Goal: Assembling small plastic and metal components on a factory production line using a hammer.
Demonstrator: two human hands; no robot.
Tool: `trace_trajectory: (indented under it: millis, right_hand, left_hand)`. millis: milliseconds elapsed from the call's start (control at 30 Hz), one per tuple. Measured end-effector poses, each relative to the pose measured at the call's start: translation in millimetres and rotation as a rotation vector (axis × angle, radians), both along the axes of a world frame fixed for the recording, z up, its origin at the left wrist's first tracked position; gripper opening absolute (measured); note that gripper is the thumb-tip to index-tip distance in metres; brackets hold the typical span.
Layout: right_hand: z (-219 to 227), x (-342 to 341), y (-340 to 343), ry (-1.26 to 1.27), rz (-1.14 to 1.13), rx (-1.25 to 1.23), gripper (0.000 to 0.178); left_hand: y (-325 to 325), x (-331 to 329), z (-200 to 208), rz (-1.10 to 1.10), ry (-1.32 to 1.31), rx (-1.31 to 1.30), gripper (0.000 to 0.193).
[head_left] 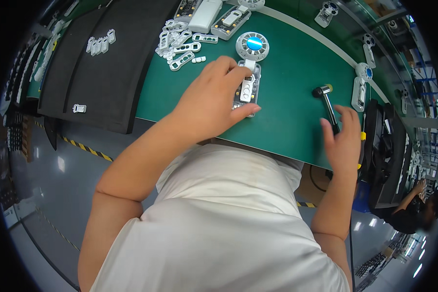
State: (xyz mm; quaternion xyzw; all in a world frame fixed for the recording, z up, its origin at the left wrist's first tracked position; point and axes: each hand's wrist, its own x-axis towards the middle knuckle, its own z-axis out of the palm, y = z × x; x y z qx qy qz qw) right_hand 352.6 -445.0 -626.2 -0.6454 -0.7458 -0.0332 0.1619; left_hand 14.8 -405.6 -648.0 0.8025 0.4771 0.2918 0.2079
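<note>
On the green tabletop (pixel 287 92) lies a handheld fan (pixel 252 46) with a round grey-white head, a blue centre and an open handle housing. My left hand (pixel 216 97) is closed over that handle, thumb at its lower end and fingers near its neck. A white oblong cover piece (pixel 246 90) with round holes sits in the housing, partly hidden by the fingers. Farther right, my right hand (pixel 343 141) has its fingers apart around the dark grip of a small mallet (pixel 328 104). The mallet's head rests on the table, pointing away from me.
Loose white cover pieces (pixel 182 46) are piled at the back left, beside more fan housings (pixel 231 22). A black foam sheet (pixel 97 73) with several small parts is on the left. Another fan (pixel 359 90) lies at the right, by a black tray (pixel 384 141). A co-worker (pixel 416 209) is far right.
</note>
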Motion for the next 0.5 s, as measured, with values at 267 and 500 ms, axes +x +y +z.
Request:
trace_trajectory:
  millis: [267,500]
  right_hand:
    - [-25.1,-104.0,6.4,0.511,0.368,-0.17,0.046]
    - [-40.0,-105.8,13.3,0.538,0.429,-0.129,0.044]
  left_hand:
    - [19.6,7.0,21.6,-0.064,0.089,-0.153,0.07]
    - [22.2,8.6,14.4,-0.062,0.015,-0.127,0.069]
